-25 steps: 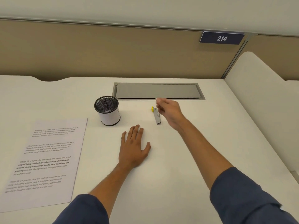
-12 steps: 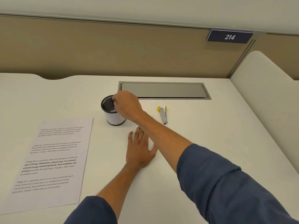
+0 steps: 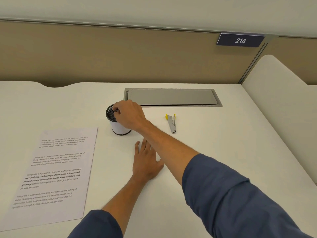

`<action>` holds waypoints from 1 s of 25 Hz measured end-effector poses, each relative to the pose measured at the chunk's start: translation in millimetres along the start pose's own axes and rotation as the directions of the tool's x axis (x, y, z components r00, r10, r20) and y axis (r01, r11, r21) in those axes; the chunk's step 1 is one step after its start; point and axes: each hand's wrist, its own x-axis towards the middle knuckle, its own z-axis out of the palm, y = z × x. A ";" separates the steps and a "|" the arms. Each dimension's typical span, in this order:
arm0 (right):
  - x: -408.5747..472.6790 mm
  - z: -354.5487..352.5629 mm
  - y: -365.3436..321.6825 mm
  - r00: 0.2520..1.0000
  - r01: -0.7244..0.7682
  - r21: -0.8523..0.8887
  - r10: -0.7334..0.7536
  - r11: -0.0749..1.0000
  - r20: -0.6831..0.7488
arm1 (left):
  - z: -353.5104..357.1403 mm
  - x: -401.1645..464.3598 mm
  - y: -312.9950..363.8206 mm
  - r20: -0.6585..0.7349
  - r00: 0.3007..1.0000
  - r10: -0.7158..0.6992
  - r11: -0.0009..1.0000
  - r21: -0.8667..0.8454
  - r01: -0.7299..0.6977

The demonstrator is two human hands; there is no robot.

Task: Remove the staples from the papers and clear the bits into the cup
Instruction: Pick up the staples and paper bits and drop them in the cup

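A white cup [image 3: 118, 128] with a black mesh rim stands mid-desk. My right hand [image 3: 129, 113] hovers over its mouth with fingertips pinched together; whether a staple bit is between them cannot be seen. My left hand [image 3: 146, 161] lies flat and open on the desk, below my right forearm. The printed papers [image 3: 51, 176] lie at the left. A metal staple remover with yellow tips [image 3: 171, 123] lies to the right of the cup, untouched.
A grey cable hatch [image 3: 172, 97] is set into the desk behind the cup. A beige partition with a "214" sign [image 3: 240, 40] closes off the back, and a white divider [image 3: 277, 109] runs along the right side.
My right hand moved left from beside the staple remover to over the cup's mouth. My left hand stayed flat on the desk. The view shifted slightly.
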 end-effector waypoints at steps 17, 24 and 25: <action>-52.2 6.0 58.9 0.939 -0.211 0.409 0.300 0.888 -0.168 | 14.5 3.3 -2.6 -0.226 0.974 0.002 0.989 -0.146 -0.036; -77.4 10.7 130.2 0.939 -0.340 0.142 0.329 0.930 0.097 | 20.8 6.7 -4.4 -0.255 0.967 0.013 0.994 -0.099 -0.039; -76.5 12.0 130.8 0.940 -0.338 0.120 0.329 0.933 0.093 | 21.5 6.9 -4.9 -0.259 0.966 0.012 0.995 -0.097 -0.038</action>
